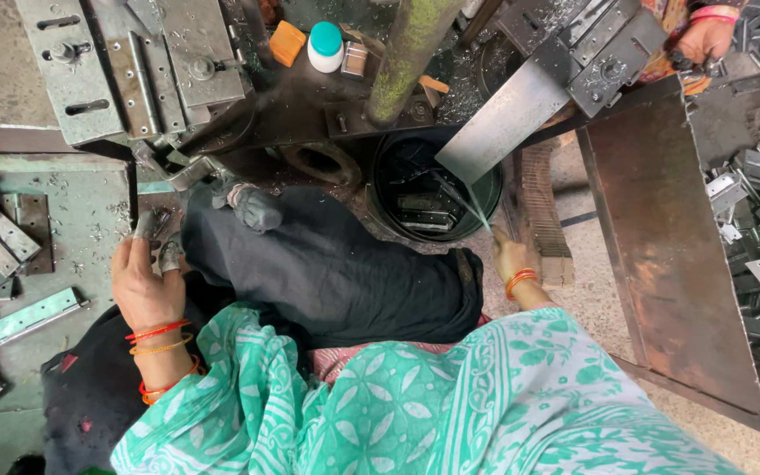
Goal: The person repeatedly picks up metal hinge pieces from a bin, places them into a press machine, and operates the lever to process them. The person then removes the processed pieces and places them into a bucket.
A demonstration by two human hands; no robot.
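Left hand [144,286] pinches a small metal piece [153,224] at the bench [90,220] edge; right hand [509,258], grip hidden, rests beside the black bucket [389,180].

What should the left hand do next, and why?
Probably lift the metal piece toward the press: the left hand pinches it just below the machine, while the right hand rests low beside the bucket, holding nothing I can make out.
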